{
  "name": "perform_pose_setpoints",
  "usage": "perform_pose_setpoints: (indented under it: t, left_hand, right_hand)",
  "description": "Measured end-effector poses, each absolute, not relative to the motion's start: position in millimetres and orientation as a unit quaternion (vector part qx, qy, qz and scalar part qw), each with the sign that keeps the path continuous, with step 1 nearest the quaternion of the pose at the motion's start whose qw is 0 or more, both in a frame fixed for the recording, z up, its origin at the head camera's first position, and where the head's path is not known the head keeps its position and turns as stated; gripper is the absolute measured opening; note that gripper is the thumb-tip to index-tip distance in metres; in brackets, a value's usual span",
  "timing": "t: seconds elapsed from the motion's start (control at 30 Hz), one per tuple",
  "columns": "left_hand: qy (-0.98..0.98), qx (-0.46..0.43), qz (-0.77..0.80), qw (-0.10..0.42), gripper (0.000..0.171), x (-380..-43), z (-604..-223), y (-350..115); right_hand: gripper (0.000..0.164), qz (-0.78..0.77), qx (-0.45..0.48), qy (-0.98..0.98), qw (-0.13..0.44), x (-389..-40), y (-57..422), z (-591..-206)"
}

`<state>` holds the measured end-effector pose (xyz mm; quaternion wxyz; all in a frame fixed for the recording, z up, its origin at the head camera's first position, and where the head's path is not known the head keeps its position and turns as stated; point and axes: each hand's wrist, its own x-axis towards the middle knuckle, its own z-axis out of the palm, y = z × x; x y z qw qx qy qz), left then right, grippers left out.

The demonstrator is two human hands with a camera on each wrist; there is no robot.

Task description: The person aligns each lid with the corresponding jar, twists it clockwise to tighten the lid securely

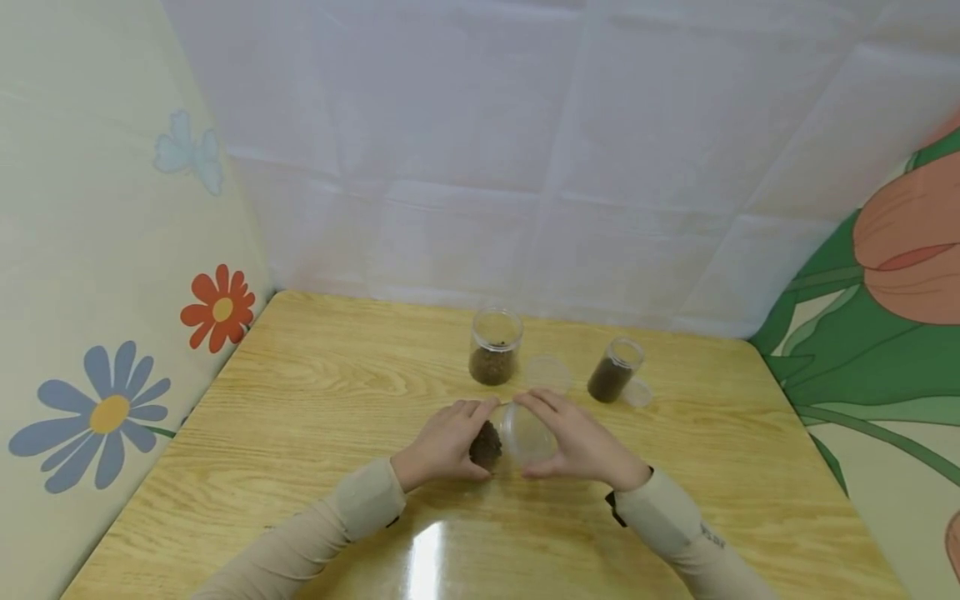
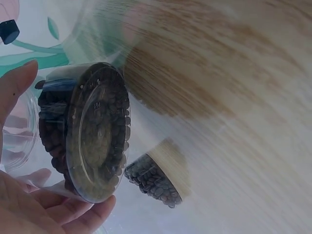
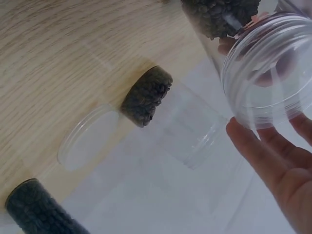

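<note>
Held jar (image 2: 95, 136) is between the two hands, lower centre of the head view, tipped over with its long axis running roughly hand to hand: base end by the left hand (image 1: 446, 446), ringed mouth end by the right hand (image 1: 577, 442). So base is nearer left, mouth nearer right. Left hand grips the base end, thumb one side, fingers the other. Right hand has thumb and fingers curled round the clear rim; can't tell if a lid is on that end. Contents: dark beans (image 1: 486, 447) at the base end, clear wall toward the mouth. Beyond the hands, top of centre on the table (image 1: 337, 367), a wide jar (image 1: 497, 325) stands upright, bean-like pieces in the lower part, nothing above. Just right of it lies a loose clear lid (image 1: 547, 375). Further right, a slim jar (image 1: 626, 352), dark fill (image 1: 609, 379) most of the way up, with a small lid (image 1: 637, 392) just beside its base.
</note>
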<state>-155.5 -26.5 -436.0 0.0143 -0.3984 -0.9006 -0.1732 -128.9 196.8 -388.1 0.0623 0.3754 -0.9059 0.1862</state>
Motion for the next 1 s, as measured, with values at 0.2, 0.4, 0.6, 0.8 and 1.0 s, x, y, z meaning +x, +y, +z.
perform_pose_setpoints:
  t: [0.2, 0.4, 0.6, 0.8, 1.0]
  left_hand:
    - [-0.901, -0.397, -0.173, 0.018, 0.099, -155.5, -435.8, -26.6]
    - [-0.903, -0.396, -0.168, 0.019, 0.099, -155.4, -435.3, -26.5]
    - [-0.900, -0.404, -0.160, 0.021, 0.099, -155.7, -436.2, -26.6]
    - [-0.902, -0.403, -0.153, 0.018, 0.098, -155.1, -435.1, -25.6]
    - [-0.905, -0.396, -0.152, 0.004, 0.097, -154.4, -432.0, -23.7]
  right_hand:
    - [0.085, 0.209, 0.339, -0.916, 0.054, -129.1, 194.0, -387.2]
    - [0.083, 0.240, 0.255, -0.937, 0.018, -126.4, 186.7, -385.9]
    - [0.084, 0.252, 0.190, -0.949, 0.008, -123.2, 179.2, -383.4]
    - [0.087, 0.236, 0.203, -0.950, -0.003, -120.8, 181.7, -382.1]
    - [0.101, 0.200, 0.324, -0.925, -0.014, -122.6, 194.5, -381.1]
